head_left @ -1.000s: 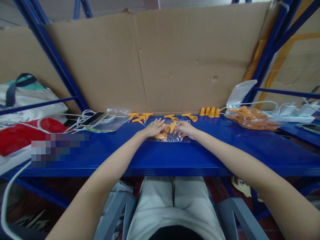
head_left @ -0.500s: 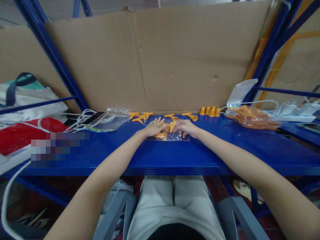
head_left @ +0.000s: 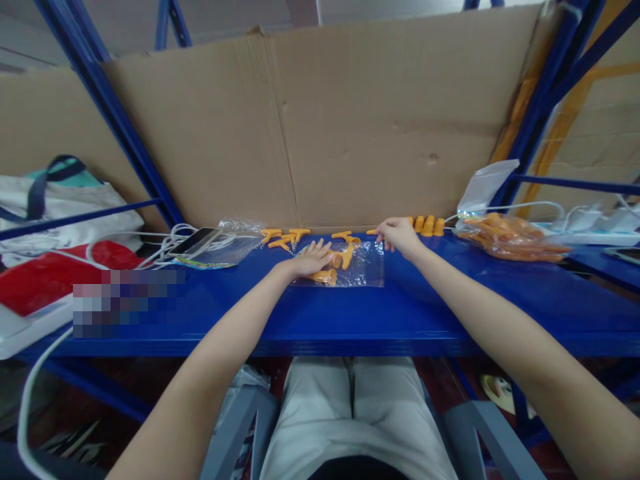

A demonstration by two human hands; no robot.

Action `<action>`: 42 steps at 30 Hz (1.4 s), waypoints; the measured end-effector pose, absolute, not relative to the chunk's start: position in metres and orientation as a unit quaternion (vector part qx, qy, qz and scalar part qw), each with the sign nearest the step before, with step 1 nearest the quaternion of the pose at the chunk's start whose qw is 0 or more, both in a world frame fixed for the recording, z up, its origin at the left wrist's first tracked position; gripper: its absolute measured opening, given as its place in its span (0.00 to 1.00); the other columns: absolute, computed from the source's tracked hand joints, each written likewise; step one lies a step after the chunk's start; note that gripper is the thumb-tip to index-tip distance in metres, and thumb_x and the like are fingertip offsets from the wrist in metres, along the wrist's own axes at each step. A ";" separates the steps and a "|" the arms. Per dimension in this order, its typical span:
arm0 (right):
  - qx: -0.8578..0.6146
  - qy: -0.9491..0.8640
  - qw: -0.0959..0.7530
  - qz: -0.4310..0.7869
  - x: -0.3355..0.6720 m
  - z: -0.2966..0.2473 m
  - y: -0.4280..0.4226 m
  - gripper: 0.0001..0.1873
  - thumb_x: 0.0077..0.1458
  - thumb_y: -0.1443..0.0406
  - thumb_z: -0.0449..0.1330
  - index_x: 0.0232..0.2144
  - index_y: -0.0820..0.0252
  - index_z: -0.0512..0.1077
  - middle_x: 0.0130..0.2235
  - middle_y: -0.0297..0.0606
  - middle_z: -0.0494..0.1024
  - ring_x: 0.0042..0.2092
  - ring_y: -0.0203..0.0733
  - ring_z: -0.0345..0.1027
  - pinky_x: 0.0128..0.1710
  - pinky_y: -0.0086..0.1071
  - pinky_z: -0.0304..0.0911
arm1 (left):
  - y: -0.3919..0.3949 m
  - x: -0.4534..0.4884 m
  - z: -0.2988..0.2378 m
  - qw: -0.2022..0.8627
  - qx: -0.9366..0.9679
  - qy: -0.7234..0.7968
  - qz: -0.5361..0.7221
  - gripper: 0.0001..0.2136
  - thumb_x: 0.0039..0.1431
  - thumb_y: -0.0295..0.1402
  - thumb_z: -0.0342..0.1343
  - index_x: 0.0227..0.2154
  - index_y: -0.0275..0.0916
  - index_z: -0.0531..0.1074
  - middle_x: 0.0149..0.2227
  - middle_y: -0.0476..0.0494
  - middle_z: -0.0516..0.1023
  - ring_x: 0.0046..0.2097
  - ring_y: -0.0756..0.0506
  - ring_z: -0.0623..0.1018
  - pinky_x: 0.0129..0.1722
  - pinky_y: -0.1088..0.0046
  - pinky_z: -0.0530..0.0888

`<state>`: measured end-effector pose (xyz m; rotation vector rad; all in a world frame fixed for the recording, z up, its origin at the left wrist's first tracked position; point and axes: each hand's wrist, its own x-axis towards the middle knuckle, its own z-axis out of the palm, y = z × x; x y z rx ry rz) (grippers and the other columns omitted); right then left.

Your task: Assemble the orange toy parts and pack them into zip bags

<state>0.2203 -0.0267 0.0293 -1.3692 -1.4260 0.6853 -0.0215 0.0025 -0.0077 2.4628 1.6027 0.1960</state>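
My left hand lies flat, fingers spread, on the left part of a clear plastic bag that holds several orange plastic parts. My right hand is farther back and to the right, fingers curled over an orange T-shaped part at the foot of the cardboard wall; what it grips is mostly hidden. More orange T-shaped parts lie in a row along the back of the blue shelf. Several small orange caps stand just right of my right hand.
A bag full of orange parts lies at the right with a white pouch behind it. A phone, white cables and a clear sleeve sit at the left. A power strip is far right. Cardboard backs the shelf.
My right hand left the clear bag and moved back and to the right, to the orange parts beside the caps. My left hand stayed on the bag.
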 end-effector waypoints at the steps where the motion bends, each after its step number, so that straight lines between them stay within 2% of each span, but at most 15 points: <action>1: -0.570 -0.569 0.527 0.272 0.226 0.032 -0.021 0.08 0.54 0.75 0.54 0.27 0.66 0.72 0.19 0.33 0.70 0.15 0.26 0.56 0.12 0.20 0.50 | 0.002 -0.023 -0.007 0.103 0.835 0.537 0.064 0.35 0.61 0.55 0.32 0.68 0.44 0.46 0.70 0.43 0.39 0.70 0.38 0.40 0.66 0.53 0.47; 3: -0.571 -0.556 0.540 0.270 0.235 0.032 -0.009 0.08 0.54 0.75 0.53 0.29 0.66 0.72 0.21 0.33 0.70 0.16 0.26 0.57 0.13 0.20 0.51 | 0.001 -0.025 -0.005 0.108 0.837 0.533 0.061 0.35 0.61 0.55 0.33 0.68 0.44 0.46 0.70 0.43 0.39 0.70 0.38 0.40 0.66 0.53 0.47; 7: -0.600 -0.605 0.448 0.271 0.236 0.025 0.013 0.08 0.51 0.76 0.58 0.32 0.65 0.75 0.26 0.36 0.75 0.21 0.30 0.63 0.18 0.22 0.59 | 0.000 -0.026 -0.002 0.109 0.836 0.536 0.047 0.36 0.61 0.57 0.32 0.68 0.44 0.44 0.70 0.42 0.37 0.70 0.37 0.40 0.66 0.52 0.47; 11: -0.566 -0.687 0.393 0.232 0.220 0.024 0.032 0.07 0.50 0.75 0.60 0.29 0.63 0.79 0.34 0.40 0.80 0.39 0.39 0.74 0.37 0.27 0.68 | -0.004 -0.024 0.001 0.101 0.839 0.534 0.022 0.37 0.62 0.56 0.29 0.69 0.42 0.42 0.70 0.41 0.34 0.70 0.37 0.38 0.66 0.52 0.46; 13: -0.546 -0.713 0.373 0.233 0.209 0.026 0.040 0.09 0.54 0.71 0.59 0.32 0.63 0.80 0.41 0.42 0.81 0.45 0.42 0.74 0.46 0.30 0.67 | -0.007 -0.022 0.002 0.095 0.837 0.539 0.011 0.36 0.62 0.55 0.29 0.69 0.41 0.41 0.70 0.41 0.33 0.70 0.37 0.36 0.66 0.52 0.44; 15: -0.540 -0.735 0.330 0.243 0.198 0.028 0.046 0.12 0.58 0.68 0.57 0.38 0.63 0.81 0.47 0.44 0.80 0.49 0.43 0.73 0.49 0.31 0.65 | -0.009 -0.021 0.004 0.091 0.836 0.541 0.000 0.36 0.63 0.54 0.28 0.69 0.40 0.40 0.70 0.41 0.32 0.70 0.36 0.35 0.66 0.52 0.43; 19: -0.560 -0.765 0.225 0.226 0.181 0.027 0.057 0.16 0.60 0.64 0.54 0.43 0.62 0.80 0.52 0.43 0.77 0.51 0.45 0.71 0.50 0.33 0.65 | -0.010 -0.019 0.004 0.090 0.835 0.543 -0.013 0.36 0.63 0.54 0.26 0.69 0.40 0.37 0.70 0.40 0.29 0.70 0.37 0.34 0.66 0.52 0.43; 24: -0.638 -0.749 0.115 0.137 0.179 0.028 0.063 0.15 0.56 0.64 0.58 0.41 0.67 0.80 0.44 0.48 0.81 0.44 0.50 0.74 0.40 0.36 0.69 | -0.010 -0.020 0.005 0.092 0.835 0.542 -0.015 0.35 0.64 0.53 0.26 0.69 0.40 0.36 0.70 0.41 0.29 0.70 0.37 0.33 0.66 0.53 0.42; 28: -0.631 -0.773 0.050 0.047 0.187 0.034 0.057 0.14 0.53 0.67 0.61 0.39 0.72 0.80 0.39 0.52 0.81 0.41 0.51 0.75 0.39 0.34 0.68 | -0.011 -0.023 0.008 0.098 0.838 0.537 -0.023 0.35 0.65 0.52 0.28 0.69 0.39 0.36 0.70 0.41 0.28 0.70 0.37 0.33 0.66 0.54 0.41; 31: -0.573 -0.815 0.067 0.045 0.191 0.035 0.052 0.15 0.52 0.68 0.61 0.41 0.69 0.81 0.41 0.49 0.82 0.42 0.48 0.75 0.41 0.33 0.67 | -0.012 -0.028 0.012 0.107 0.845 0.523 -0.042 0.36 0.63 0.55 0.30 0.69 0.41 0.35 0.70 0.41 0.28 0.70 0.37 0.34 0.66 0.53 0.43; 34: -0.508 -0.845 0.128 0.108 0.188 0.034 0.051 0.16 0.51 0.71 0.61 0.43 0.62 0.80 0.45 0.41 0.81 0.43 0.42 0.74 0.44 0.28 0.66 | -0.016 -0.036 0.018 0.119 0.851 0.509 -0.056 0.41 0.59 0.60 0.34 0.69 0.42 0.33 0.70 0.41 0.29 0.70 0.35 0.35 0.66 0.52 0.46; 36: -0.482 -0.848 0.139 0.172 0.181 0.032 0.051 0.16 0.51 0.71 0.61 0.42 0.59 0.81 0.45 0.39 0.81 0.43 0.40 0.74 0.44 0.28 0.66 | -0.018 -0.041 0.023 0.124 0.852 0.504 -0.063 0.46 0.55 0.63 0.39 0.69 0.43 0.33 0.70 0.41 0.31 0.70 0.35 0.37 0.66 0.54 0.48; 39: -0.462 -0.830 0.140 0.278 0.167 0.027 0.048 0.13 0.56 0.68 0.59 0.42 0.57 0.80 0.46 0.39 0.81 0.44 0.40 0.74 0.42 0.29 0.68 | -0.019 -0.051 0.029 0.123 0.858 0.492 -0.077 0.49 0.51 0.64 0.45 0.69 0.43 0.34 0.71 0.41 0.34 0.70 0.35 0.40 0.66 0.57 0.49; 42: -0.447 -0.803 0.149 0.366 0.155 0.023 0.044 0.13 0.60 0.66 0.56 0.43 0.59 0.80 0.49 0.41 0.79 0.46 0.39 0.73 0.44 0.29 0.67 | -0.017 -0.059 0.032 0.115 0.866 0.477 -0.098 0.51 0.50 0.65 0.45 0.69 0.40 0.35 0.70 0.40 0.35 0.70 0.36 0.41 0.66 0.60 0.48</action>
